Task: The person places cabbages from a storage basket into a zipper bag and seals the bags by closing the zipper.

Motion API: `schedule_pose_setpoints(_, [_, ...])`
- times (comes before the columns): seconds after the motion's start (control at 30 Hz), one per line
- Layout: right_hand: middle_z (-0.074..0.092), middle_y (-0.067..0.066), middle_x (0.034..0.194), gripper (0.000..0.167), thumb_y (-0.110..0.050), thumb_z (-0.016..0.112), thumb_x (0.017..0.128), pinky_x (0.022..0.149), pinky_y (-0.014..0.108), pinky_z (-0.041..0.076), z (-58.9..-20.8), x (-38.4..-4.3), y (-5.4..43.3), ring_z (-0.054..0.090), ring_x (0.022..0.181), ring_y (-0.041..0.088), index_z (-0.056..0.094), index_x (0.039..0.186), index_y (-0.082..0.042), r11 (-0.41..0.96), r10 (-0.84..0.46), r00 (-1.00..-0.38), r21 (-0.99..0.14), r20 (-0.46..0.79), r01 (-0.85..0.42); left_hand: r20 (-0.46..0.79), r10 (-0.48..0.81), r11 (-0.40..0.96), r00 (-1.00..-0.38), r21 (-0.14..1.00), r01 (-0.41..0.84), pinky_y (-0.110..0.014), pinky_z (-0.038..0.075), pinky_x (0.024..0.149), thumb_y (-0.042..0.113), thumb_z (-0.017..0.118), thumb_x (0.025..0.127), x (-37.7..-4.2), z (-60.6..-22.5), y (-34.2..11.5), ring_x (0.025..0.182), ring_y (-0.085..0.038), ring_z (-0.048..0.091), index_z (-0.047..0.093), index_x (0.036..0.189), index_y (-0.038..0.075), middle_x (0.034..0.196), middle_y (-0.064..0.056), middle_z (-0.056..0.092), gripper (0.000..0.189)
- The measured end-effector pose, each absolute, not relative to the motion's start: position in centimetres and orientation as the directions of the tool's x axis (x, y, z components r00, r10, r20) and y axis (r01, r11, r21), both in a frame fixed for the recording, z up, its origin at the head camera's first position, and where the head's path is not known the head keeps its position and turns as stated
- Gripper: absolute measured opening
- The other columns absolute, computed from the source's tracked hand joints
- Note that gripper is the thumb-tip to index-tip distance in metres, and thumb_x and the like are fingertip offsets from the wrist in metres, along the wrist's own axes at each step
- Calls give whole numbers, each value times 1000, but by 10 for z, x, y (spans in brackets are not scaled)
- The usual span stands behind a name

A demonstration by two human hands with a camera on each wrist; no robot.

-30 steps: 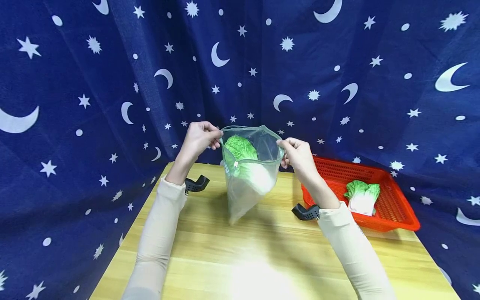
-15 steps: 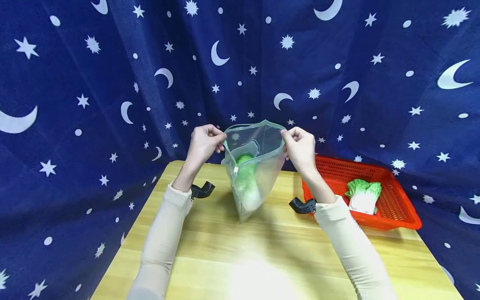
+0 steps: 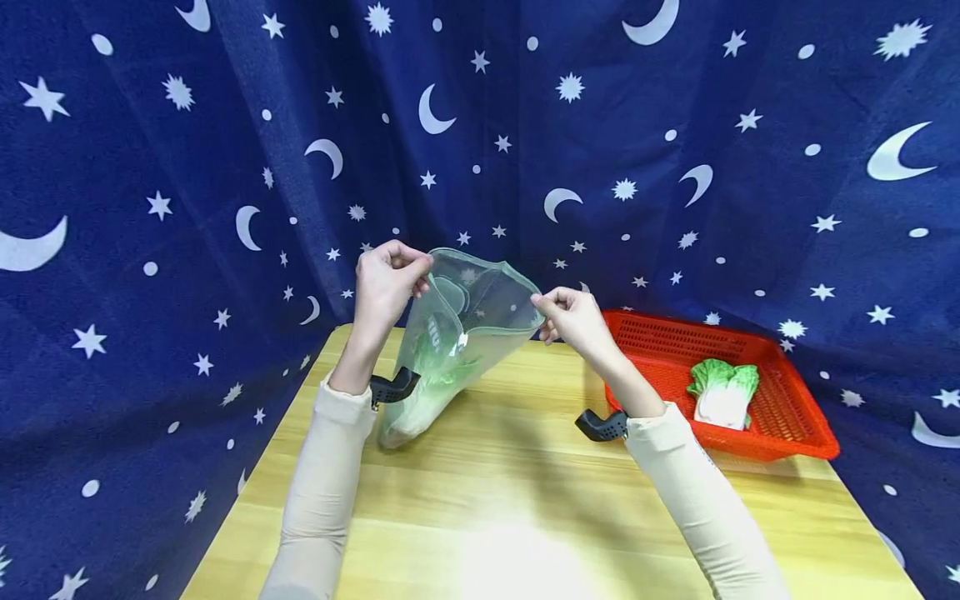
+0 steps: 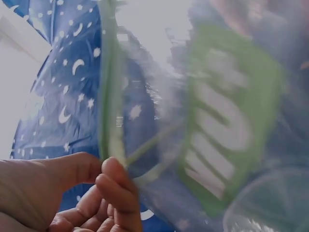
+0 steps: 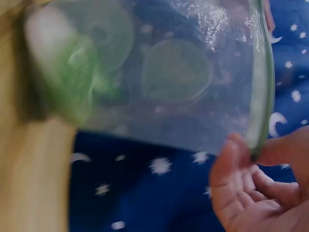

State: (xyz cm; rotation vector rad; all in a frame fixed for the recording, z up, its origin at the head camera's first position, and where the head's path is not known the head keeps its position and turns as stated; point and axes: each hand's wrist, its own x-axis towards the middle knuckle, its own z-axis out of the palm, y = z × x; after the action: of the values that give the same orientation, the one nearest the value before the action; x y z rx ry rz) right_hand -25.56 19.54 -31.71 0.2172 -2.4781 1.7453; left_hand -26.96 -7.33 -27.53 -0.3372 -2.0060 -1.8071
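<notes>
A clear zipper bag [image 3: 487, 292] with a green-edged mouth hangs between both hands in the head view, its mouth spread apart. At the bag's left top corner, my left hand [image 3: 388, 279] pinches the rim between thumb and finger. My right hand [image 3: 573, 318] pinches the right corner of the rim the same way. Inside the bag, a napa cabbage [image 3: 431, 392] lies at the bottom, which swings toward the left, low over the table. A green printed label [image 4: 231, 121] shows on the bag in the left wrist view. In the right wrist view the cabbage [image 5: 72, 72] is blurred.
A red plastic basket [image 3: 806, 417] stands on the right of the wooden table [image 3: 480, 492], with another small napa cabbage [image 3: 726, 393] in it. Behind the table hangs a blue curtain [image 3: 510, 108] with moons and stars. A black camera mount [image 3: 602, 425] sits at each wrist.
The bag's bottom and the cabbage in it have swung left. The cabbage has slid from near the mouth to the bottom. Both hands have kept their pinch; the right one has come lower.
</notes>
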Motion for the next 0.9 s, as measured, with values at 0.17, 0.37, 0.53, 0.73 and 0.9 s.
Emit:
schedule_pose_setpoints(0.17, [64, 4, 64, 23, -12, 58, 96, 60, 33, 59, -359, -256, 204, 64, 56, 14, 60, 95, 10, 363, -158, -987, -929, 11, -68, 407, -25, 182, -913, 900, 396, -23, 50, 45, 9, 70, 83, -259, -296, -59, 46, -11, 59, 67, 80, 1, 60, -3, 64, 10])
schedule_pose_setpoints(0.37, [65, 10, 69, 17, -3, 56, 95, 63, 35, 60, -411, -250, 220, 64, 55, 12, 57, 97, 14, 412, -172, -974, -909, -146, 63, 324, 80, 186, -943, 924, 334, -24, 52, 48, 9, 71, 81, -245, -336, -29, 49, -13, 60, 68, 77, 5, 63, -5, 66, 7])
schedule_pose_setpoints(0.53, [66, 15, 72, 18, -3, 56, 94, 69, 42, 60, -429, -243, 230, 67, 60, 17, 58, 97, 15, 431, -177, -969, -899, -173, 82, 305, 131, 160, -943, 933, 324, -22, 50, 46, 5, 69, 80, -236, -358, -9, 48, -13, 59, 68, 78, 2, 62, -7, 66, 3])
schedule_pose_setpoints(0.73, [64, 13, 77, 24, -6, 53, 96, 77, 44, 59, -423, -233, 244, 68, 71, 21, 59, 105, 16, 468, -202, -951, -876, -235, 117, 239, 173, 129, -955, 956, 263, -21, 50, 46, 3, 68, 80, -231, -377, 3, 47, -11, 58, 66, 78, 0, 60, -5, 64, 4])
schedule_pose_setpoints(0.9, [65, 13, 89, 29, -12, 54, 95, 80, 37, 58, -385, -228, 277, 65, 79, 20, 58, 109, 13, 587, -181, -957, -806, -227, 80, 198, 208, 108, -958, 969, 223, -25, 54, 49, 3, 69, 81, -230, -383, 5, 49, -11, 57, 65, 79, 0, 62, -4, 62, 6])
